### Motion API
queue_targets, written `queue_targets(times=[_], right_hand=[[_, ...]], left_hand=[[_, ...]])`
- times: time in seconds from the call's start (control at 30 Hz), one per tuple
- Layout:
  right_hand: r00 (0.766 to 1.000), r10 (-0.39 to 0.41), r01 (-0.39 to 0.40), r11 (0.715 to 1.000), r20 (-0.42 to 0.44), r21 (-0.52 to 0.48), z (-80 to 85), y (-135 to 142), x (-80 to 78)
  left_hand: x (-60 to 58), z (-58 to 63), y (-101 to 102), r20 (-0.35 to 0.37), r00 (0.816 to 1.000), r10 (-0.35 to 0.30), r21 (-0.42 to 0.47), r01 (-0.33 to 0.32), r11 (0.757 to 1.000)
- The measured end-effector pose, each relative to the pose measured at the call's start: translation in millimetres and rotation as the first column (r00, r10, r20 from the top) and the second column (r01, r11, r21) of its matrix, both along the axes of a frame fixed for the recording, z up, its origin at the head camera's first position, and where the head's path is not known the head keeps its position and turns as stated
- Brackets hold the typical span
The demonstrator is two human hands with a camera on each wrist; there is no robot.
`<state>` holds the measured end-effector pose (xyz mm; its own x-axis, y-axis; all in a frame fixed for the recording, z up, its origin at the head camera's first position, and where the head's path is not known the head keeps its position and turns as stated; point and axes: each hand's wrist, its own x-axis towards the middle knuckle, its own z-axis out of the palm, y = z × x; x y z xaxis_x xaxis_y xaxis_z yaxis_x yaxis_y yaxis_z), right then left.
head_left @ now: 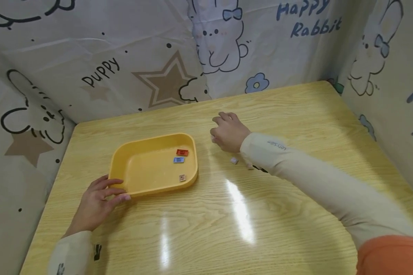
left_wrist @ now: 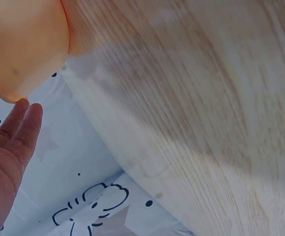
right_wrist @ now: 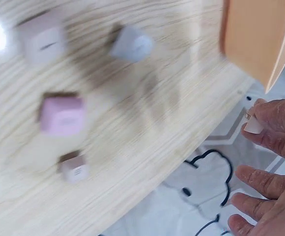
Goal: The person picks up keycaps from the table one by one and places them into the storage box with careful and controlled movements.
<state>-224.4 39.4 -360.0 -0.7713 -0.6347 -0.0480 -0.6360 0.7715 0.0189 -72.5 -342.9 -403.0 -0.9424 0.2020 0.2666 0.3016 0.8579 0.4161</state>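
Observation:
A yellow tray point(head_left: 151, 165) lies on the table at the left, holding a red keycap point(head_left: 182, 152), a blue keycap point(head_left: 179, 160) and a small beige keycap point(head_left: 182, 178). My left hand point(head_left: 98, 198) grips its near left corner, fingers over the rim and thumb along the front wall. Right of the tray, my right hand point(head_left: 230, 133) pinches a pale keycap point(right_wrist: 253, 126) between thumb and index finger; the other fingers are spread. In the right wrist view, a pink-purple keycap point(right_wrist: 63, 116), a bluish-white keycap point(right_wrist: 132, 44) and other pale keycaps lie on the table, slightly blurred.
The wood-grain table point(head_left: 199, 229) meets a cartoon-printed cloth point(head_left: 124, 49) at its back and sides. A whitish keycap point(head_left: 234, 160) lies beside my right wrist. My right sleeve point(head_left: 309, 183) crosses the table's right part and hides some of it.

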Motion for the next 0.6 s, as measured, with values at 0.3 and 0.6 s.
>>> queue_targets(times=[0.3, 0.6], right_hand=[[0.995, 0.096, -0.096, 0.994, -0.003, 0.046, 7.4, -57.2, 9.6], [0.988, 0.153, -0.154, 0.987, 0.033, 0.052, 5.5, -83.4, 18.6]], left_hand=[[0.5, 2.5, -0.5, 0.033, 0.999, 0.03, -0.024, -0.03, 0.999], [-0.1, 1.8, -1.7, 0.043, 0.999, 0.027, -0.02, -0.026, 0.999]])
